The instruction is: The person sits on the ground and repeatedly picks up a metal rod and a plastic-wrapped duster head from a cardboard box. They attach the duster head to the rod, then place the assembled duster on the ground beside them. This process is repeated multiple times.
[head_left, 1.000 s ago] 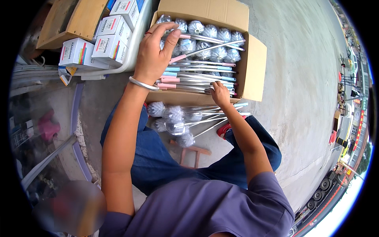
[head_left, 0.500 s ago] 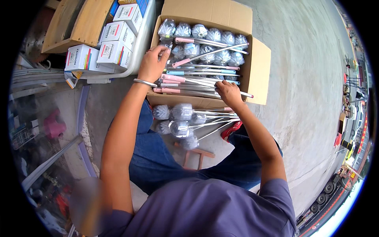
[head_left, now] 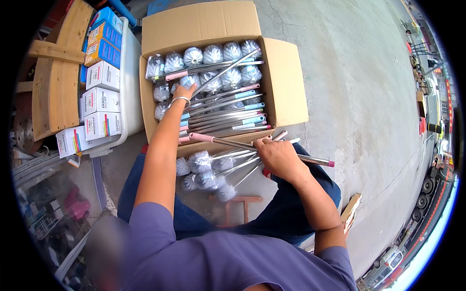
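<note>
We see the left hand [head_left: 183,92] reaching into the open cardboard box [head_left: 286,82], fingers closed around one metal-handled brush [head_left: 221,73] that lies tilted across the packed rows; a silver bangle [head_left: 178,100] sits on that wrist. The box is full of toilet brushes [head_left: 213,53], wrapped white heads at the far end, steel handles with pink and blue tips pointing toward us. The right hand [head_left: 277,156] is clenched around a bundle of brushes [head_left: 206,169] held across the lap, just outside the box's near wall, with wrapped heads to the left. One long handle [head_left: 272,150] with a pink tip passes under that hand. Left of the box, small product cartons [head_left: 99,99] are stacked on a white bin [head_left: 130,77], beside a wooden pallet [head_left: 58,82]. A wooden stool [head_left: 238,206] shows between the knees on the concrete floor [head_left: 359,97].
</note>
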Motion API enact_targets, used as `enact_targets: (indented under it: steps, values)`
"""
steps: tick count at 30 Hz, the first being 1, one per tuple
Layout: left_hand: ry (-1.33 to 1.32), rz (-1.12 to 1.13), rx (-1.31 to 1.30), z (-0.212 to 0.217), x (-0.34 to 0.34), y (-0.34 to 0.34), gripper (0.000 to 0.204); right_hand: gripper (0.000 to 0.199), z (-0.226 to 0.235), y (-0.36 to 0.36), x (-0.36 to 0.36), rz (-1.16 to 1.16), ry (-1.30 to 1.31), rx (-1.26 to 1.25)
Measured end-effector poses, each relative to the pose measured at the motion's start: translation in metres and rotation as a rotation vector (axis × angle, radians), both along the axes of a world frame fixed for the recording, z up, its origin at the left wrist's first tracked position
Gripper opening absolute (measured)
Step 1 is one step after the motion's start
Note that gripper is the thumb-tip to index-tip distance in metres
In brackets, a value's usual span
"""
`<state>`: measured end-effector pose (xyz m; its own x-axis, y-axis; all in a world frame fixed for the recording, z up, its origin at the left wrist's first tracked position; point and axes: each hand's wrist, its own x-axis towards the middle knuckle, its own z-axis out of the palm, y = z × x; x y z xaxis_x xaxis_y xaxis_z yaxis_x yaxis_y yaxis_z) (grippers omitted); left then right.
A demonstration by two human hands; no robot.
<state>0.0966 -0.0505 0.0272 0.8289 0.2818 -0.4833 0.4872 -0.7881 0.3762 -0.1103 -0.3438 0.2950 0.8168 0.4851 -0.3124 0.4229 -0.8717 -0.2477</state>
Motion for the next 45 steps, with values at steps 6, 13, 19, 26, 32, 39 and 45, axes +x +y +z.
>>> enact_targets:
  steps: [6, 13, 19, 26, 32, 39, 45]
  values:
    - [-0.198, 0.482, -0.317, -0.061, 0.032, 0.018, 0.11, 0.011, -0.01, 0.007, -0.011, 0.081, 0.084, 0.137]
    - [0.409, 0.529, -0.735, 0.038, -0.016, 0.042, 0.074, 0.009, -0.002, -0.012, 0.005, -0.05, -0.005, 0.097]
    - [0.226, 0.799, -1.292, 0.162, -0.085, 0.087, 0.064, 0.015, 0.009, -0.004, 0.024, -0.313, -0.249, 0.413]
    - [-0.125, 0.804, -1.671, 0.297, -0.161, 0.032, 0.054, 0.021, 0.033, 0.018, 0.021, -0.53, -0.027, 1.243]
    - [-0.37, 0.952, -1.742, 0.278, -0.142, 0.037, 0.05, 0.008, 0.048, 0.027, -0.014, -0.507, 0.032, 1.44]
    - [-0.397, 0.989, -1.731, 0.268, -0.128, 0.035, 0.05, 0.014, 0.043, 0.043, -0.013, -0.459, 0.031, 1.46]
    - [-0.411, 0.943, -1.673, 0.264, -0.125, 0.038, 0.052, 0.01, 0.044, 0.044, -0.004, -0.448, 0.001, 1.437]
